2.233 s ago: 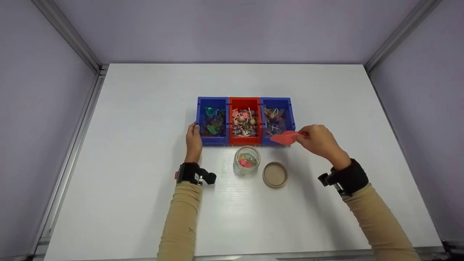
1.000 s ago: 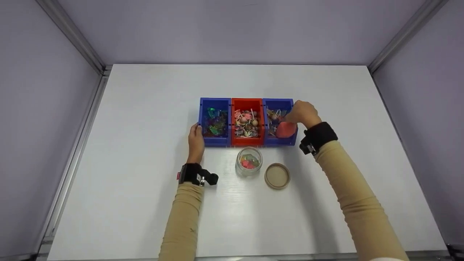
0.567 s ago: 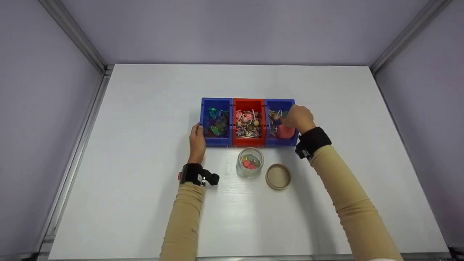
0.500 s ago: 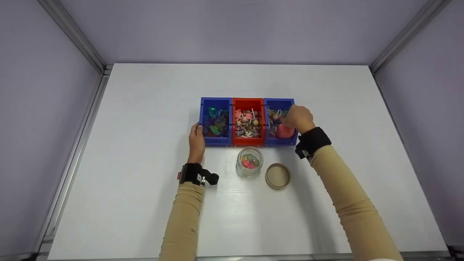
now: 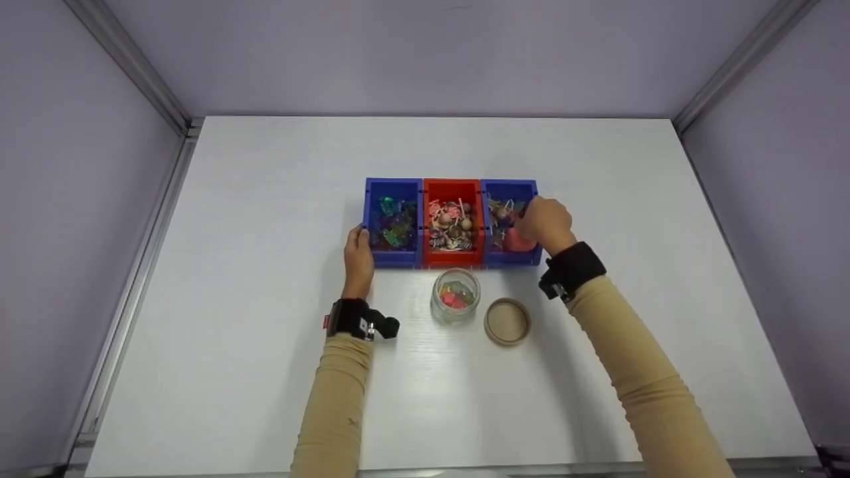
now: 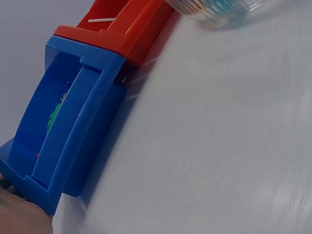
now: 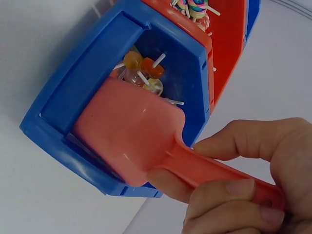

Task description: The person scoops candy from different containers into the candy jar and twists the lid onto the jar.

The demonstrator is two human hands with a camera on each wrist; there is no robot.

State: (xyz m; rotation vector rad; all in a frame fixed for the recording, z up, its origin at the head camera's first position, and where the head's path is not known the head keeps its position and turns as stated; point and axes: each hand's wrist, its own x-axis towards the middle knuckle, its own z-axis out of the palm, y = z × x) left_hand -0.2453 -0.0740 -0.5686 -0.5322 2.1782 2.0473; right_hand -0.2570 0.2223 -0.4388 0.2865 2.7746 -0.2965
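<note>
My right hand (image 5: 548, 222) grips the handle of a pinkish-red plastic scoop (image 7: 129, 129). The scoop's blade lies inside the right blue bin (image 7: 63, 87), over part of some small lollipops with white sticks (image 7: 146, 68). At the other end of the row, my left hand (image 5: 358, 261) holds the outer side of the left blue bin (image 6: 73, 141), thumb near its front corner. That bin contains green and dark translucent pieces (image 5: 396, 226). Between the two stands a red bin (image 5: 451, 188) of colourful lollipops (image 5: 453, 224).
In front of the red bin, an uncovered glass jar (image 5: 443, 315) contains pink, yellow and greenish pieces. A round tan lid (image 5: 508, 322) lies to its right. All of it stands on a white table (image 5: 265, 192) enclosed by pale panels.
My right hand has brought the scoop from the right bin's front edge into that bin, then lowered the blade among the lollipops. The left hand has stayed on the left bin.
</note>
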